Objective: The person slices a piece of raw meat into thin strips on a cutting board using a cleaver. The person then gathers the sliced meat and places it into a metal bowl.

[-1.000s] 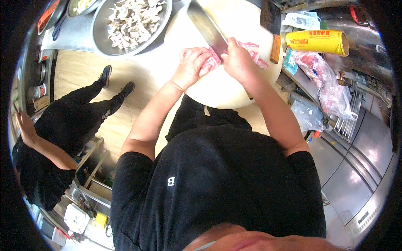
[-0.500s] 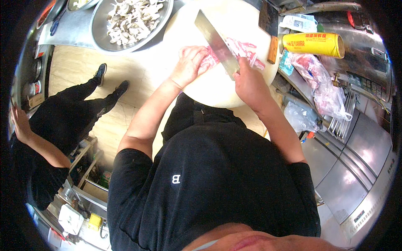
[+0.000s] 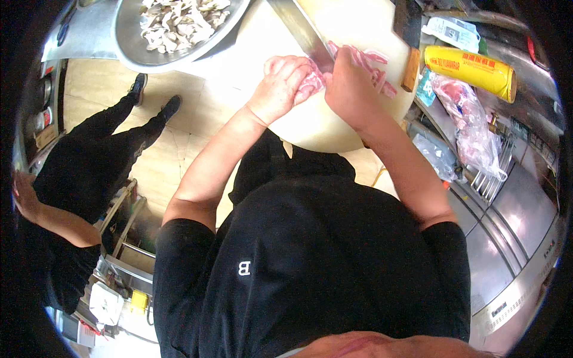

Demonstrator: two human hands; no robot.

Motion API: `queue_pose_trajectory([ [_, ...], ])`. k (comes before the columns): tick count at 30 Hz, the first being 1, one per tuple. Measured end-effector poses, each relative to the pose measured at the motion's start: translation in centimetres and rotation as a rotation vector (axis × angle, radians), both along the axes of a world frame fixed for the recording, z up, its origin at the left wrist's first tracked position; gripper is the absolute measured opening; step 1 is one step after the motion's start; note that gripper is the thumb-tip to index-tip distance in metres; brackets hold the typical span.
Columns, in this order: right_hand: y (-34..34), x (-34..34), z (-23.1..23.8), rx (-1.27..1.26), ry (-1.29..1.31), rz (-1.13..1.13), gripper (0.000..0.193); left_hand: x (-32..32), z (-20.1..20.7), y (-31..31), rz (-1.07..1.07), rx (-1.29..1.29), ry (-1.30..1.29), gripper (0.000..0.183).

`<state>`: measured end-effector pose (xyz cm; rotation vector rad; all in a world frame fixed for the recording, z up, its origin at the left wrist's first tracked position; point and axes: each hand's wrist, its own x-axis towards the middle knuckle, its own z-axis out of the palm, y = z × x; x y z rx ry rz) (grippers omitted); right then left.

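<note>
With the fingers of my left hand (image 3: 276,88) curled, I hold down a piece of raw pink meat (image 3: 312,85) on the round whitish cutting board (image 3: 316,128). My right hand (image 3: 352,86) is closed round a broad-bladed kitchen knife (image 3: 305,31); its handle is hidden in the fist. The blade slants away to the upper left, just beside the held meat, and its far end runs out of the picture. Cut strips of meat (image 3: 375,64) lie on the board beyond and to the right of my right hand.
At the far left stands a metal bowl (image 3: 125,51) with pale torn mushrooms (image 3: 182,24). Right of the board are a wooden handle (image 3: 410,70), a yellow box (image 3: 468,71), bagged meat (image 3: 459,107) and a grey plastic bag (image 3: 434,156). Another person (image 3: 77,161) stands at the left.
My right hand and the knife have drawn closer to my left hand, and the blade sits nearer the held meat. The whole view has shifted slightly.
</note>
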<state>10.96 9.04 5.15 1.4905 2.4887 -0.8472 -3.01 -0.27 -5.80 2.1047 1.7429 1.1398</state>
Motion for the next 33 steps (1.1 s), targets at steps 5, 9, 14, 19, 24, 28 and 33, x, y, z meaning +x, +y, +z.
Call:
queue_pose_trajectory([
  [5, -0.4, 0.2, 0.1, 0.046, 0.097, 0.002, 0.029, 0.0, 0.9, 0.0, 0.017, 0.016, 0.007, 0.045],
  [9, -3.2, 3.6, 2.5, -0.145, -0.065, -0.104, 0.033, 0.0, 0.7, 0.1, 0.005, -0.001, -0.008, 0.046],
  [14, -1.2, 1.3, -0.4, 0.005, 0.048, -0.056, 0.030, 0.0, 0.1, -0.1, -0.003, -0.016, 0.004, 0.041],
  [19, -1.5, 3.8, -0.6, 0.001, -0.004, -0.004, 0.029, 0.0, 0.5, 0.0, -0.009, 0.005, 0.039, 0.044],
  [24, -2.4, 5.9, 1.4, -0.010, 0.065, -0.072, 0.032, 0.1, 0.3, -0.2, -0.003, 0.022, 0.047, 0.048],
  [28, -2.3, 6.0, 2.9, -0.041, 0.056, -0.063, 0.028, 0.0, 0.0, -0.4, 0.027, 0.040, 0.065, 0.047],
  [33, -3.4, 6.3, 4.3, -0.003, 0.117, 0.014, 0.031, 0.1, -0.3, -0.3, 0.034, 0.044, 0.073, 0.047],
])
